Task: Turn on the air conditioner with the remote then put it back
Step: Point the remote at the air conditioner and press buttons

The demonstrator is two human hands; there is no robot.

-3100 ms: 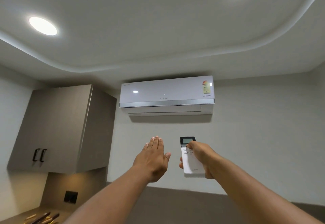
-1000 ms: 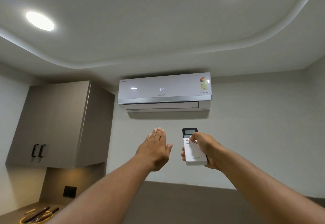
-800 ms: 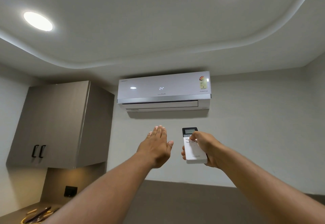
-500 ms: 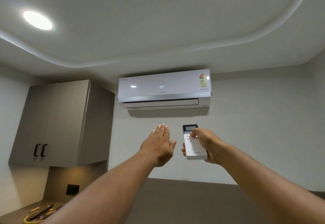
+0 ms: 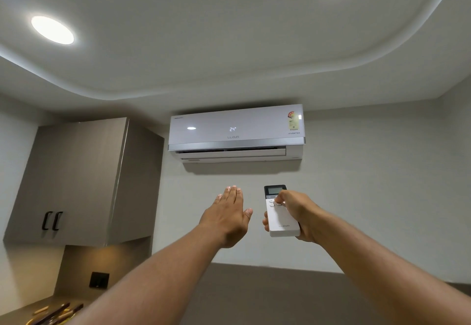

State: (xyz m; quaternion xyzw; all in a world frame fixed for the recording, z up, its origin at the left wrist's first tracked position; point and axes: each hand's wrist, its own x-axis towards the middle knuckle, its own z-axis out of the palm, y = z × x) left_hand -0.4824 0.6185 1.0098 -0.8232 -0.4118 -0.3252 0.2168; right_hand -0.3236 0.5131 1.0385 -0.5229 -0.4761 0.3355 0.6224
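Observation:
A white wall-mounted air conditioner (image 5: 235, 133) hangs high on the far wall, its front showing a lit "24" and its bottom flap slightly open. My right hand (image 5: 298, 213) grips a white remote (image 5: 281, 219) with a dark screen on top, held upright and pointed at the unit, thumb on the upper buttons. My left hand (image 5: 228, 216) is raised flat beside the remote, fingers together and stretched toward the unit, holding nothing.
A grey wall cabinet (image 5: 76, 179) with two black handles hangs at the left. Below it is a countertop corner with a bowl of utensils (image 5: 54, 313) and a black wall socket (image 5: 99, 279). Two round ceiling lights (image 5: 52, 30) shine overhead.
The unit's display has lit up with "24" and its flap has opened a little. Both hands have stayed raised, with only small shifts in the view.

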